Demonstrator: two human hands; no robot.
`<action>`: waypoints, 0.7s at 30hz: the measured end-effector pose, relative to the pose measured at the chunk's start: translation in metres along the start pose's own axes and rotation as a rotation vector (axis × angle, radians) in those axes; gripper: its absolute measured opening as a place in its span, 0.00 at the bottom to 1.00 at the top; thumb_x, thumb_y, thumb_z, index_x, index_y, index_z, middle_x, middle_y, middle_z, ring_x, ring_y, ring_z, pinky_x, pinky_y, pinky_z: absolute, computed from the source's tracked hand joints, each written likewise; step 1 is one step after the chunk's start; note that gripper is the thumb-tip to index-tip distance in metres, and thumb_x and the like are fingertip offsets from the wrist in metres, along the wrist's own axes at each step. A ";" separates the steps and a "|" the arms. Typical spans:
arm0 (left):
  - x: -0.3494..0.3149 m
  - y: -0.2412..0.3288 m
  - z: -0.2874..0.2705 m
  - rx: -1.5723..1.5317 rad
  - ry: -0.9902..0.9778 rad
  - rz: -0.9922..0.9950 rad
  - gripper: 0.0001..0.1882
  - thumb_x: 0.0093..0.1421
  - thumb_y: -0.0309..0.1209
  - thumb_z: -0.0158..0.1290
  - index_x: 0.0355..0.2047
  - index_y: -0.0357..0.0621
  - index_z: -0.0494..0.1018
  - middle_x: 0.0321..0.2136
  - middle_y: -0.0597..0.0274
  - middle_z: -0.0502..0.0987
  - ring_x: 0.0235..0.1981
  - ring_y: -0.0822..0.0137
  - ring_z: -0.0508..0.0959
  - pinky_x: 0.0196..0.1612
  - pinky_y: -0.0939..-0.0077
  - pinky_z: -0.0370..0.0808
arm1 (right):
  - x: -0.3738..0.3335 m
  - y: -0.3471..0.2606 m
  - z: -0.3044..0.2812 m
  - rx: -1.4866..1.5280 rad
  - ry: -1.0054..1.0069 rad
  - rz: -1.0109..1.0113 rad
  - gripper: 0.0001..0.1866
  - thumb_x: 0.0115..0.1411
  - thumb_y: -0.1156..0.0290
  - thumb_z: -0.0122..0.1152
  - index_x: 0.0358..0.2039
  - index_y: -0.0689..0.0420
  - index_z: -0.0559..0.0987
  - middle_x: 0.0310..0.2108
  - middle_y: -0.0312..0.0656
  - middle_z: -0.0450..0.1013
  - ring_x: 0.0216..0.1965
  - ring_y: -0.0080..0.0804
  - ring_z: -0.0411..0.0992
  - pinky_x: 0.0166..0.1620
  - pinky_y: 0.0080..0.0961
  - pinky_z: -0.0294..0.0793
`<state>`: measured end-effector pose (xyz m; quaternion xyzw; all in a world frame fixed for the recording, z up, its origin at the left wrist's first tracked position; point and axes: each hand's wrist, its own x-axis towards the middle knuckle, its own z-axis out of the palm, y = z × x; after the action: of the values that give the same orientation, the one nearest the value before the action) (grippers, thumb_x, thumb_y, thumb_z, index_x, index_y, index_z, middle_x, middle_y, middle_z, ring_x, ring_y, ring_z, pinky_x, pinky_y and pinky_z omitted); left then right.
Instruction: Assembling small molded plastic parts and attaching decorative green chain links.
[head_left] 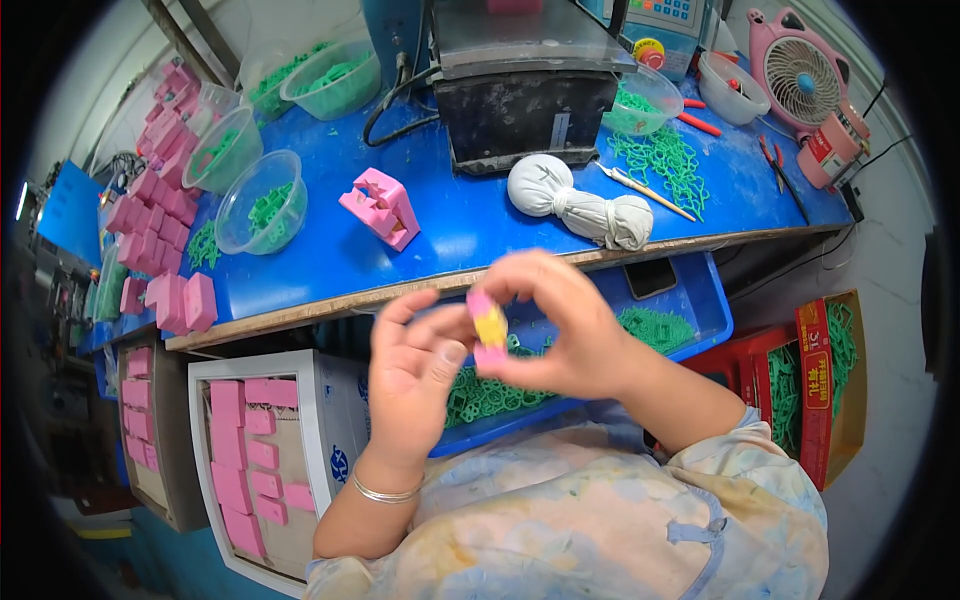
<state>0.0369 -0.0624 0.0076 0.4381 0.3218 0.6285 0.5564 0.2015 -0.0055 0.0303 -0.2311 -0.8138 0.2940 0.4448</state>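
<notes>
A small pink block with a yellow middle (489,327), perhaps a rubber mold, is pinched between the thumb and fingers of my right hand (565,325). My left hand (415,365), a silver bangle at its wrist, has curled fingertips against the block's left side; the exact contact is blurred. Below both hands lies a blue tray (712,300) with many green loop-shaped pieces (480,397). On the blue tabletop (320,270) beyond stands a pink block with a notched, split top (383,208). To its right lies a tied white cloth pouch (580,200).
A dark machine (530,115) stands at the back. Plastic bowls (232,215) hold green pieces. Pink blocks (150,225) are piled at left, more in a white-framed box (200,420). A pointed tool (645,190), pliers (780,175), pink fan (800,75) and red carton (815,400) are at right.
</notes>
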 end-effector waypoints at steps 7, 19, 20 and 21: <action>0.068 0.019 -0.037 0.974 0.328 0.476 0.28 0.52 0.22 0.55 0.52 0.37 0.57 0.48 0.52 0.62 0.47 0.65 0.67 0.44 0.74 0.69 | 0.047 0.037 -0.002 -0.927 0.097 -0.063 0.18 0.38 0.68 0.64 0.31 0.60 0.73 0.28 0.42 0.67 0.35 0.37 0.65 0.37 0.32 0.62; 0.065 0.036 -0.052 1.053 -0.045 0.554 0.21 0.47 0.19 0.52 0.44 0.38 0.64 0.43 0.51 0.67 0.42 0.59 0.72 0.42 0.70 0.70 | 0.033 0.024 0.007 -0.652 -0.039 -0.342 0.22 0.42 0.75 0.59 0.43 0.57 0.73 0.47 0.46 0.67 0.50 0.43 0.64 0.51 0.41 0.62; 0.064 0.036 -0.058 1.096 -0.023 0.568 0.18 0.47 0.18 0.52 0.41 0.38 0.67 0.44 0.50 0.67 0.43 0.58 0.71 0.43 0.69 0.70 | 0.026 0.028 0.007 -0.577 -0.051 -0.331 0.21 0.42 0.75 0.59 0.42 0.60 0.73 0.45 0.46 0.68 0.48 0.43 0.66 0.49 0.39 0.66; 0.063 0.036 -0.061 1.099 -0.017 0.562 0.18 0.47 0.18 0.52 0.41 0.38 0.67 0.44 0.50 0.67 0.43 0.58 0.71 0.43 0.69 0.70 | 0.020 0.029 0.008 -0.570 -0.056 -0.332 0.21 0.42 0.75 0.59 0.42 0.60 0.73 0.45 0.46 0.68 0.48 0.43 0.66 0.49 0.39 0.66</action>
<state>-0.0329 -0.0014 0.0271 0.7339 0.4661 0.4898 0.0650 0.1879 0.0262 0.0185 -0.2025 -0.9018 -0.0158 0.3814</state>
